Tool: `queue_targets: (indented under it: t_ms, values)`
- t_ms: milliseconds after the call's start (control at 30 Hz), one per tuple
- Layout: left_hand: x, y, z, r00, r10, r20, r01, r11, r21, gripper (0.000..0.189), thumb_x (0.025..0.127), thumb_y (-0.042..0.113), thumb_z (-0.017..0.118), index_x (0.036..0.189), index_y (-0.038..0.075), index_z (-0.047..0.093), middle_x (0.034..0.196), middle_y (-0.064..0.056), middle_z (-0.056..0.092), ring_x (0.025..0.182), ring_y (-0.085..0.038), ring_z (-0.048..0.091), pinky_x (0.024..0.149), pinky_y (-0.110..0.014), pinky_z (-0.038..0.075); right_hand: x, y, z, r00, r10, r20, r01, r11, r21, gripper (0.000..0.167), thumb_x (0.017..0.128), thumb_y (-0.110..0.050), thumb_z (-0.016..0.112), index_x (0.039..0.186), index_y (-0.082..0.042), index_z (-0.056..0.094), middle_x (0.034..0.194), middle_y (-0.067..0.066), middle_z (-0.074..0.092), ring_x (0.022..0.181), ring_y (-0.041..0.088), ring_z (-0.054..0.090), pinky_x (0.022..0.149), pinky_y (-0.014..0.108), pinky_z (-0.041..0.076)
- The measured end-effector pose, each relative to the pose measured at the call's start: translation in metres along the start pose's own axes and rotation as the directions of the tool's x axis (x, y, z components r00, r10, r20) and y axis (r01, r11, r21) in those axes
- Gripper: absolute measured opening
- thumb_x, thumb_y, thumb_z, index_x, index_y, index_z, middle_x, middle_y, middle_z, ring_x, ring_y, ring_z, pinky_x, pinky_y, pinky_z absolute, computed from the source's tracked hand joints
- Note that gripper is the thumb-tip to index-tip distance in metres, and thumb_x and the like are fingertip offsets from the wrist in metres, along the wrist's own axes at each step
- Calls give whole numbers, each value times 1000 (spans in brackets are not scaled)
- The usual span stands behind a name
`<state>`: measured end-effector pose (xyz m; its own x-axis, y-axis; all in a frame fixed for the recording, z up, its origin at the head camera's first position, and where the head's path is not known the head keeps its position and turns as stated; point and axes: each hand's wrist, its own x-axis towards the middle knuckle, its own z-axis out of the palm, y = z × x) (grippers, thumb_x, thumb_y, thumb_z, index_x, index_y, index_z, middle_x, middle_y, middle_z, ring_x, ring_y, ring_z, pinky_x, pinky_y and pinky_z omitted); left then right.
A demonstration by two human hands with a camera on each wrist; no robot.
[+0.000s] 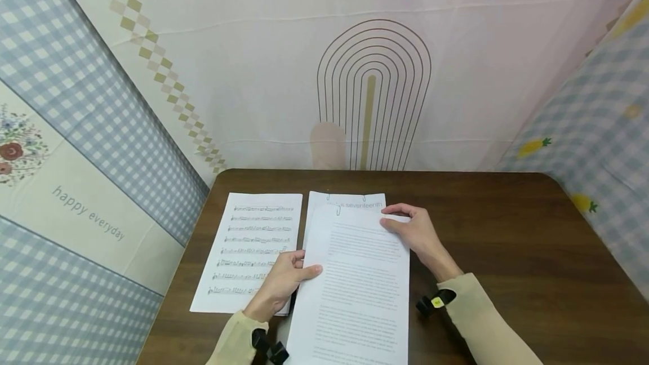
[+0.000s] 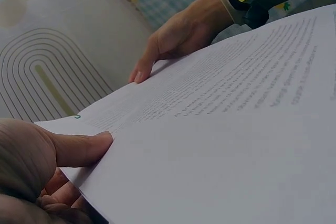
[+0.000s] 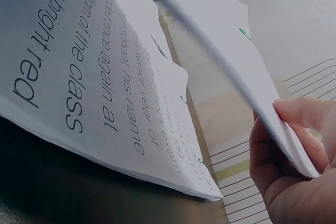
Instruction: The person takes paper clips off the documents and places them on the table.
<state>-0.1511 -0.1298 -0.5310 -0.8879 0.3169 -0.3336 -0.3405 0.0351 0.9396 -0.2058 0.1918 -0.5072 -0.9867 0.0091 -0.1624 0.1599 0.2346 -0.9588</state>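
Note:
A printed sheaf of paper with a clip at its top edge is held up between both hands. My left hand pinches its left edge, thumb on top and fingers underneath, as the left wrist view also shows. Up at the top right corner, my right hand grips the sheaf between thumb and fingers. Beneath it lies another stack in large print, with two clips at its top; the held sheaf covers most of it in the head view. Left of these lies sheet music, partly behind my left hand.
All the papers are over a dark brown wooden table. A patterned white cloth hangs behind the table's far edge. Blue checked cloth hangs at the left, and more at the right.

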Motion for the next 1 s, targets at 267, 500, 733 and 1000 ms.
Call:
queue_targets:
  t_ms: [267, 500, 733, 1000]
  values:
    - [0, 1, 2, 1000, -17, -13, 17, 999, 28, 39, 99, 3, 74, 133, -13, 64, 97, -13, 83, 83, -17, 82, 73, -29, 67, 0, 3, -3, 1000, 12, 1, -12, 1000, 14, 31, 98, -14, 81, 126, -1, 75, 125, 24, 75, 78, 20, 76, 69, 27, 65]
    - [0, 1, 4, 1000, -10, 2, 10, 1000, 26, 38, 98, 2, 74, 132, -14, 64, 99, -16, 84, 83, -18, 82, 73, -30, 68, -1, 5, -4, 1000, 19, -8, -19, 1000, 6, 30, 98, -14, 81, 124, -1, 75, 124, 24, 75, 79, 20, 76, 70, 26, 65]
    - [-2, 1, 4, 1000, -15, 0, 15, 999, 39, 39, 97, 1, 75, 131, -15, 65, 97, -16, 83, 82, -20, 82, 72, -31, 68, -1, 7, -7, 1000, 20, -20, -20, 1000, -5, 31, 98, -13, 81, 125, 0, 76, 117, 17, 77, 84, 18, 74, 71, 25, 63]
    - [-2, 0, 5, 1000, -22, -4, 22, 999, 34, 39, 97, -1, 74, 132, -16, 64, 96, -15, 83, 82, -20, 82, 72, -32, 69, -1, 9, -13, 1000, 12, -25, -13, 1000, -19, 31, 99, -14, 80, 126, 0, 76, 111, 13, 77, 90, 18, 71, 74, 23, 61]
